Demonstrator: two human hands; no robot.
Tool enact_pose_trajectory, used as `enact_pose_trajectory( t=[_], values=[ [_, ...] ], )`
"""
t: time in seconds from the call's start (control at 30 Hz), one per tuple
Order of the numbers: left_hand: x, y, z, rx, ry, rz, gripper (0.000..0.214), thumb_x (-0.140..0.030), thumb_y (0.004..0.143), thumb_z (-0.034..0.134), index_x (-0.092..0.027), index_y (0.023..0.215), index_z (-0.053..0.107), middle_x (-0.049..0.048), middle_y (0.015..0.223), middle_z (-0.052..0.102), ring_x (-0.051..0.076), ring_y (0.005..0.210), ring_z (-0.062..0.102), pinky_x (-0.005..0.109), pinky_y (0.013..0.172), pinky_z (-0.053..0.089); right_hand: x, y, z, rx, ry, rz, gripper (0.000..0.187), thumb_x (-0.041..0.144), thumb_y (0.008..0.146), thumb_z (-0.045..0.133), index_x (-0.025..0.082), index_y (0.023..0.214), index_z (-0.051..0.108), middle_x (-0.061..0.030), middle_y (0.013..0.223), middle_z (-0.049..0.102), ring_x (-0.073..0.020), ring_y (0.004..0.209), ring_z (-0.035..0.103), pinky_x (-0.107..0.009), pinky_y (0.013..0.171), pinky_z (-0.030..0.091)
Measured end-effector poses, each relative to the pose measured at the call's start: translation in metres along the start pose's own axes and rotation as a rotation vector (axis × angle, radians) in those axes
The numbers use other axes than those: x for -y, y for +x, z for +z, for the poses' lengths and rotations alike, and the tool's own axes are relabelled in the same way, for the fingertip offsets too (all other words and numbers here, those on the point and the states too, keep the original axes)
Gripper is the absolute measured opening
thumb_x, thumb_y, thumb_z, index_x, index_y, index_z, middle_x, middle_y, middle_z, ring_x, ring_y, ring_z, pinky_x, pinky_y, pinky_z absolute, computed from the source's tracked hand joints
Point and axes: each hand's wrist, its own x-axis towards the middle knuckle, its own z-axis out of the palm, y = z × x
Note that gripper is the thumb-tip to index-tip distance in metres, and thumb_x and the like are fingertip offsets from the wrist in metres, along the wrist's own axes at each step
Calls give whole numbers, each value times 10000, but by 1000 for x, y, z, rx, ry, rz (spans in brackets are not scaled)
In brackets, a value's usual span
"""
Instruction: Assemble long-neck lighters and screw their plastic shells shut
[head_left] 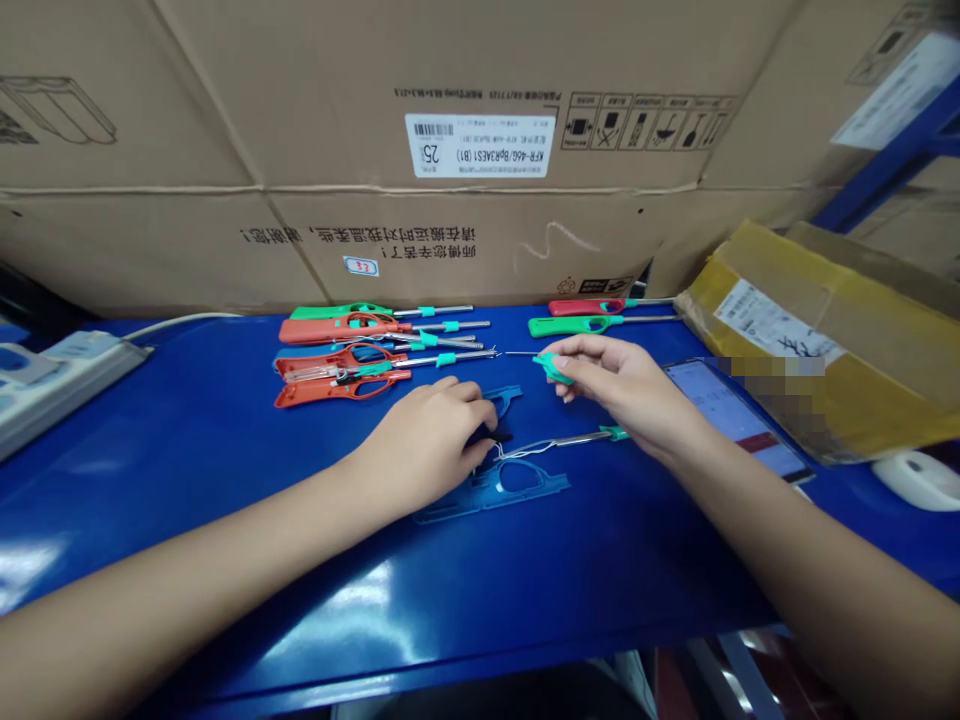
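Observation:
My left hand [431, 435] is closed, thumb and forefinger pinched round a small black part [501, 437] that is mostly hidden. Below it lies a blue lighter shell half [547, 486], inner side up. A second blue shell half [511, 393] shows past my fingertips. Between them rests a metal lighter tube [581, 439] with white wires at one end and green tape at the other. My right hand [637, 390] grips a small screwdriver [556, 370] by its green handle, the thin shaft pointing left, apart from the blue parts.
Several lighters in green, orange and blue lie in a row behind, one an opened orange shell [337, 390]. A red lighter [589, 307] and a green lighter [574, 326] lie back right. A phone [735, 415], taped box [825, 340], white mouse [919, 480], power strip [67, 375] and cardboard wall [480, 210] surround them.

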Motion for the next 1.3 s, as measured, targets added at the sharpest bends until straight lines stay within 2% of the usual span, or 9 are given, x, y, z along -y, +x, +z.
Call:
enact_pose_trajectory(
  t=[0.1,0.27,0.43,0.57,0.7,0.8,0.97,1.13,1.3],
  values=[
    [1,7,2,13,8,23,117,-157,908,647,-176,965,747,78,975,673,250,939,652,390,824,548,-6,3,3,35,-67,24,262,362,797,755,164,960,699,-22,815,676,-122,689,600,-272,650,509],
    [-2,8,-3,-28,9,39,134,-165,961,589,-155,964,723,80,958,685,247,931,651,403,842,544,-9,5,3,100,-173,82,125,259,845,689,167,924,661,-7,760,656,-113,671,615,-241,629,519],
    [-19,-12,-11,-140,-29,86,161,-199,1005,548,-153,976,698,63,883,697,228,833,659,381,757,553,0,-3,-2,238,-284,199,105,157,800,738,169,843,643,17,620,631,-116,541,604,-216,489,475],
    [-31,-35,-6,-240,-154,90,117,-191,1008,557,-170,1002,672,45,934,719,200,854,681,336,756,568,7,-9,1,287,-345,212,99,137,803,739,172,836,652,32,575,605,-109,537,587,-190,454,415],
    [-31,-47,8,-287,-266,70,196,-138,998,565,-179,1166,658,48,1075,723,163,965,702,282,843,577,4,-13,8,336,-278,189,65,194,874,683,173,904,630,26,640,618,-104,581,605,-210,548,492],
    [-23,-47,18,-361,-341,60,233,-123,983,591,-178,1192,679,49,1072,714,134,953,702,242,857,569,-1,-15,12,376,-204,158,114,259,897,673,175,954,621,6,720,653,-111,630,627,-231,599,508],
    [-14,-46,23,-464,-457,-5,187,-125,940,662,-191,1098,736,25,989,725,112,869,694,209,785,565,-4,-16,9,461,-282,108,138,266,865,697,179,952,634,40,678,595,-80,573,507,-206,518,383],
    [-17,-47,22,-484,-540,-71,152,-138,912,703,-202,1034,765,4,943,745,91,803,689,176,708,557,0,-17,5,550,-280,162,195,278,820,739,163,958,661,-6,776,680,-112,681,609,-243,632,487],
    [-20,-47,21,-472,-584,-108,123,-142,897,720,-200,989,778,-3,939,758,75,788,694,139,695,557,2,-22,9,577,-261,167,185,276,816,742,168,953,680,-32,817,732,-141,741,675,-280,704,539]
  ],
)
